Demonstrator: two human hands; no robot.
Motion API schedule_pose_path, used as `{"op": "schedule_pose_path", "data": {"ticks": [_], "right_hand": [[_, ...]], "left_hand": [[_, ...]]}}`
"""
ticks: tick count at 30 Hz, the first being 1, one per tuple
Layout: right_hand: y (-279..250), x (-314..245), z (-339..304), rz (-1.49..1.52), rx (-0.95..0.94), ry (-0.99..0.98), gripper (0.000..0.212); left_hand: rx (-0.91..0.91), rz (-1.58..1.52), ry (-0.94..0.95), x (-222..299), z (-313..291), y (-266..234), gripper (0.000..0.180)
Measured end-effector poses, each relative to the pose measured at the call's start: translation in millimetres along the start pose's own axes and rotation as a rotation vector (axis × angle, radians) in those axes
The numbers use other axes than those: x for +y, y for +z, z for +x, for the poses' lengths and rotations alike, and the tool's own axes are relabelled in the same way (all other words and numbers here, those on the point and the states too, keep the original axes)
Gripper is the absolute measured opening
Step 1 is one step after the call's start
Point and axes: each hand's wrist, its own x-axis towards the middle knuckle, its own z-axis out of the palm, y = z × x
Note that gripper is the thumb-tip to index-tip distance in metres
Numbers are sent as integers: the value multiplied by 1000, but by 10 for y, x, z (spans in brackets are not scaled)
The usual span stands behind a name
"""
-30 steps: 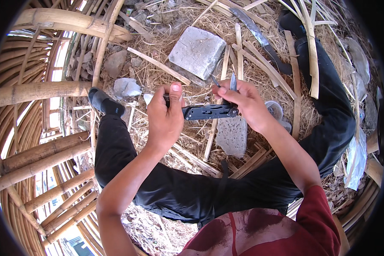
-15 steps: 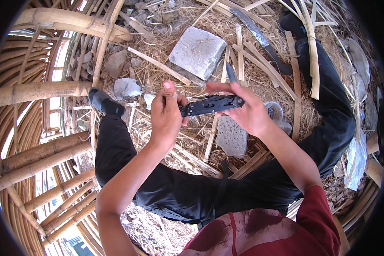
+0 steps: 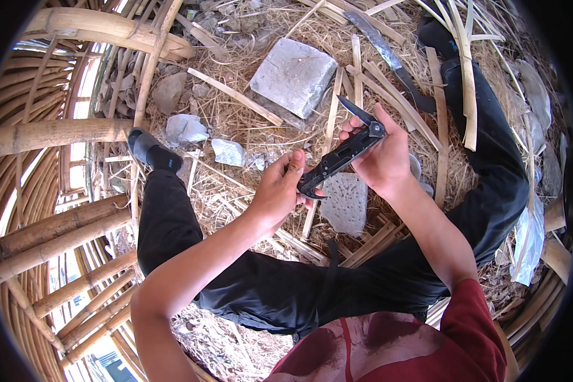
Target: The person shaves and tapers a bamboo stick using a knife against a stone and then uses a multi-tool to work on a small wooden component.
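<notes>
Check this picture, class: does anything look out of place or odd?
The long knife lies bare on the straw beside the person's right leg, an odd spot for something sharp. The folding knife is partly open, blade askew to handle.

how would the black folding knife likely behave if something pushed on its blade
The knife probably won't flex along its straight, rigid-looking handle. Its blade may swing, since it angles off a round pivot. The flat-looking sides make rolling unlikely.

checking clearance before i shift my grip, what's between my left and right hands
The black knife, slanting up from the left hand to the right hand, bridges that gap in the head view.
</notes>
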Motion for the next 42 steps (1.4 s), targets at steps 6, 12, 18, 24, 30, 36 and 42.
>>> {"op": "schedule_pose_path", "data": {"ticks": [6, 12, 18, 24, 30, 36, 42], "right_hand": [[-15, 3, -12, 29, -150, 54, 48], [24, -28, -37, 29, -241, 40, 46], [44, -129, -4, -361, -201, -26, 40], [-115, 117, 147, -357, -26, -248, 26], [21, 65, 40, -290, 138, -301, 23], [-135, -21, 109, -100, 72, -150, 24], [78, -120, -84, -456, -251, -250, 32]], "left_hand": [[-45, -88, -64, -116, 37, -132, 42], [-6, -161, -32, -12, -38, -119, 40], [107, 263, 304, -20, -73, -142, 32], [1, 599, 457, 34, -214, 29, 26], [-58, 784, 529, -173, -169, 80, 28], [-154, 812, 662, -356, -174, 114, 32], [-190, 759, 682, -25, -302, 33, 32]]}}
